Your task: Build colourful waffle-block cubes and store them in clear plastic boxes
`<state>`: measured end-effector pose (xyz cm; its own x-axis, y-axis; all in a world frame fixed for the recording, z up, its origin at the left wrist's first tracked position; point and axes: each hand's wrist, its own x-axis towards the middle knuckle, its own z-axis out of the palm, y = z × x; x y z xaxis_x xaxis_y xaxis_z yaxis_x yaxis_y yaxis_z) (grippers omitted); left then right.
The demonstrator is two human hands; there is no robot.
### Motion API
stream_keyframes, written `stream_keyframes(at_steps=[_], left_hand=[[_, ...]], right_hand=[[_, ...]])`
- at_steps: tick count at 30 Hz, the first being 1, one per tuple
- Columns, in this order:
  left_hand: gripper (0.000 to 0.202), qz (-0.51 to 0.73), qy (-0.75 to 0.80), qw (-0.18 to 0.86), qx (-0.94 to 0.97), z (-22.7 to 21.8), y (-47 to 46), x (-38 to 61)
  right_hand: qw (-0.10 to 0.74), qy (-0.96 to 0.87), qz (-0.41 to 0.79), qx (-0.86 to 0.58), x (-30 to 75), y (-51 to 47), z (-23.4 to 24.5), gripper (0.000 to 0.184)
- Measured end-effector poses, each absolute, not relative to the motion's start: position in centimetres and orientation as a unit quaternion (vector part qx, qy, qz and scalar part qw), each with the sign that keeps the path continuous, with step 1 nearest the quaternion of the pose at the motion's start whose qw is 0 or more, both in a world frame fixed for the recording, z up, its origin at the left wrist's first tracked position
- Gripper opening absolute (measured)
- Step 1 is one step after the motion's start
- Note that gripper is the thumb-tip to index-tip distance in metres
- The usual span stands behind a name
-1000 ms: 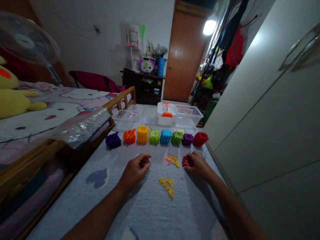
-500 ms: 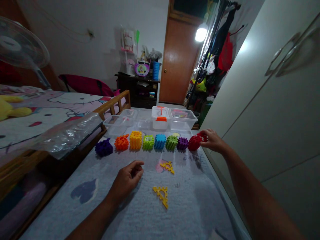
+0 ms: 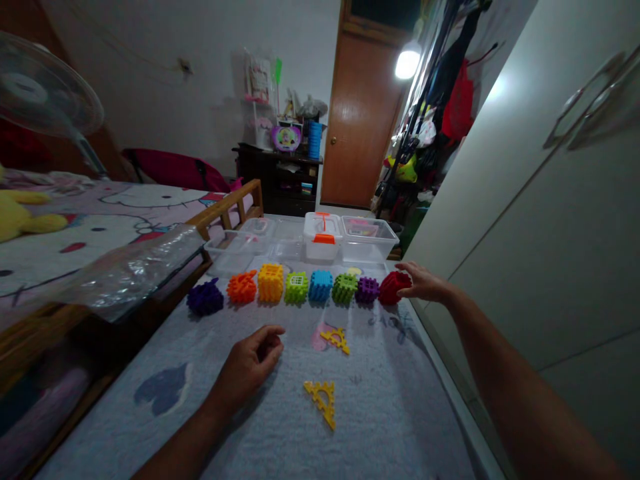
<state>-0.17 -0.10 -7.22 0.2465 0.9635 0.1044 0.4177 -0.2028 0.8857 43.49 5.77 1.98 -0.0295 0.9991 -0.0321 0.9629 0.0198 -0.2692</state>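
Red notched plastic stack (image 3: 393,289) stands between a purple notched plastic block (image 3: 367,291) and a tall white cabinet (image 3: 540,220). The right hand (image 3: 426,284) touches the stack's right side, fingers parted; I cannot tell whether they grip. The left hand (image 3: 249,363), loosely curled and empty, is near two flat yellow plastic triangles (image 3: 331,403); clear plastic boxes (image 3: 369,251) stand beyond.

Right of centre, the red stack (image 3: 393,289) looks rough plastic; the yellow triangles (image 3: 331,400), lower centre, smooth plastic. Beneath spreads matt, soft cloth (image 3: 395,413).
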Motion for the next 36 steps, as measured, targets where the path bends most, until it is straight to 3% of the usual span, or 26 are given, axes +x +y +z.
stream_keyframes(at_steps=[4, 12, 16, 19, 21, 23, 28, 32, 36], left_hand=[[0.029, 0.355, 0.499, 0.388, 0.689, -7.0, -0.2, -0.1], [0.029, 0.354, 0.500, 0.386, 0.690, -7.2, 0.0, -0.1], [0.029, 0.355, 0.496, 0.389, 0.690, -7.0, -0.2, -0.1], [0.027, 0.359, 0.490, 0.395, 0.690, -6.7, -0.4, 0.0], [0.026, 0.361, 0.485, 0.396, 0.691, -6.7, -0.4, 0.1], [0.026, 0.362, 0.482, 0.394, 0.694, -6.9, -0.4, 0.1], [0.026, 0.373, 0.482, 0.395, 0.688, -7.4, -0.1, -0.1], [0.027, 0.382, 0.487, 0.399, 0.676, -7.4, 0.1, -0.2], [0.025, 0.352, 0.474, 0.401, 0.700, -7.0, 0.1, -0.3]], right_hand=[[0.096, -0.706, 0.135, -0.688, 43.8, 5.4, 1.5, 0.087], [0.101, -0.709, 0.152, -0.681, 43.0, 5.7, 1.7, 0.051], [0.113, -0.697, 0.135, -0.695, 42.9, 5.3, 2.2, 0.065], [0.152, -0.685, 0.060, -0.710, 41.9, 3.7, 3.0, 0.070], [0.192, -0.687, 0.008, -0.701, 39.8, 1.8, 3.2, 0.061], [0.208, -0.713, 0.039, -0.668, 36.5, -0.4, 2.7, 0.051], [0.135, -0.800, 0.168, -0.561, 27.4, -4.3, -1.3, 0.035], [0.129, -0.766, 0.118, -0.618, 24.2, -4.1, -4.2, 0.018], [0.141, -0.741, 0.102, -0.648, 24.4, -3.3, -5.4, 0.015]])
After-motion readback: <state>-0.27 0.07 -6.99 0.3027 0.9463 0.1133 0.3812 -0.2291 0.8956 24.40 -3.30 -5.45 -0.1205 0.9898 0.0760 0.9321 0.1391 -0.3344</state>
